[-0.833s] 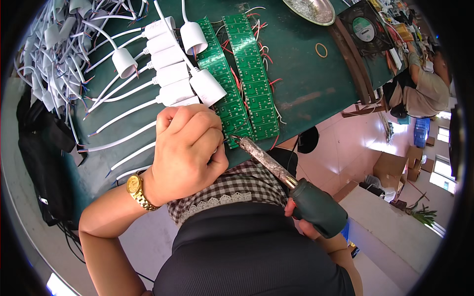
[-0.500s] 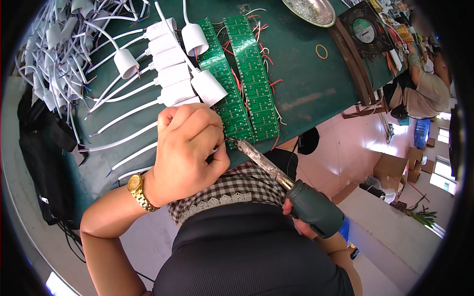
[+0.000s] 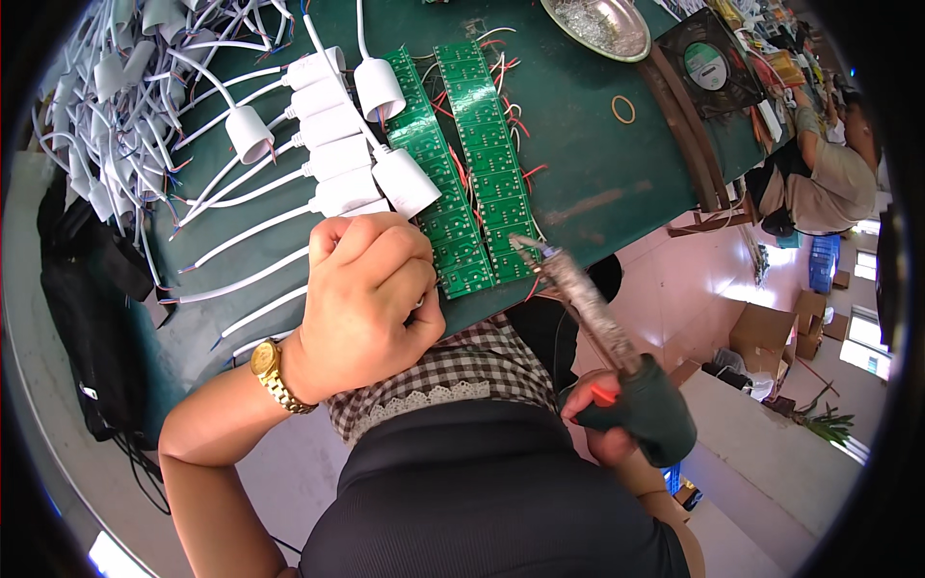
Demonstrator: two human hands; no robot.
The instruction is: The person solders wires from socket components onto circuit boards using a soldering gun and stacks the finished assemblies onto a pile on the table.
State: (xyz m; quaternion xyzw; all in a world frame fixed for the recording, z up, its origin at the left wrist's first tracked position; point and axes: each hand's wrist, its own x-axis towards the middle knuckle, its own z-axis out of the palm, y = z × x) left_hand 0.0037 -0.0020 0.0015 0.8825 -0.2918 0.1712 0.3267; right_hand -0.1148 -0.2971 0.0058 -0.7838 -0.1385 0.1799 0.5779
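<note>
My left hand (image 3: 371, 289), a gold watch on its wrist, is closed at the table's near edge beside the lower end of a green circuit board strip (image 3: 453, 226). What its curled fingers grip is hidden. My right hand (image 3: 602, 424) is wrapped around the dark green handle of a soldering gun (image 3: 657, 414) with a red trigger. The gun's worn metal barrel slants up-left, slightly blurred, its tip over the lower end of the second board strip (image 3: 496, 164). White lamp holders (image 3: 342, 157) with cables lie in a row just beyond my left hand.
A heap of white corded lamp holders (image 3: 116, 106) fills the far left. At the far right are a metal dish (image 3: 631, 29), a black fan (image 3: 708, 63), a brown curved strip (image 3: 679, 125) and a rubber band (image 3: 625, 109). Another person (image 3: 829, 183) sits beyond.
The soldering gun in my right hand has moved up and to the right, its tip away from my left fingers. My left hand stays closed in nearly the same place.
</note>
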